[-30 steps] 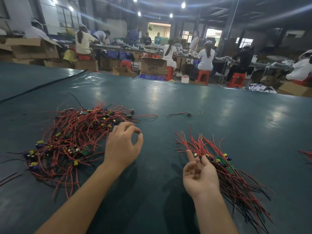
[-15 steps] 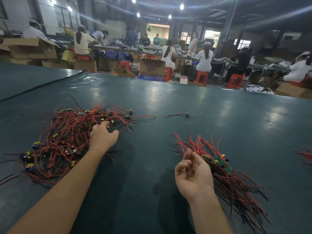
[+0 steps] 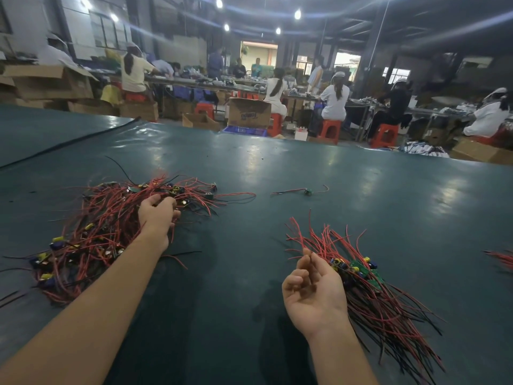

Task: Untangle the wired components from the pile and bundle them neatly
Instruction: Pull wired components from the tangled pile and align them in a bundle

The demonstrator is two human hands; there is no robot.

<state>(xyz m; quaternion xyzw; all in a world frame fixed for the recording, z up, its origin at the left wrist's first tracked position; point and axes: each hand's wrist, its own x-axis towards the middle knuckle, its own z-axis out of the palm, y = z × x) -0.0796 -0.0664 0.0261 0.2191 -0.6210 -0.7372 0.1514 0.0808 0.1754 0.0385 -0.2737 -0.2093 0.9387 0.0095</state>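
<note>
Reached further up into the tangled pile (image 3: 91, 240) with the left hand (image 3: 158, 215) since half a second ago, past the near edge and onto the far middle of the heap. Sprawled over the left of the green table mat (image 3: 277, 162): red and black wires knotted with small yellow-capped and blue parts. Back of hand upward, fingers (image 3: 166, 202) curled down among the red wires and half buried; cannot tell whether pinching any of them. Bare forearm stretched across the near edge of the heap.

Further right and beyond, well apart from both heaps: one loose wired component (image 3: 306, 191), flat on the mat, with a small green part at mid-length.

Then the right hand (image 3: 313, 293), palm up, fingers loosely bent, thumb relaxed, gripping nothing. Just beside it on the right, touching or nearly so: the sorted bundle (image 3: 383, 301), wires lying roughly parallel, green boards and yellow-capped parts gathered near the hand, red ends fanning away.

At the far right edge, a few more red wires (image 3: 503, 258), cut off by the frame. Beyond the table, seated workers (image 3: 334, 101) on orange stools (image 3: 330, 130), and cardboard boxes (image 3: 248, 112).
</note>
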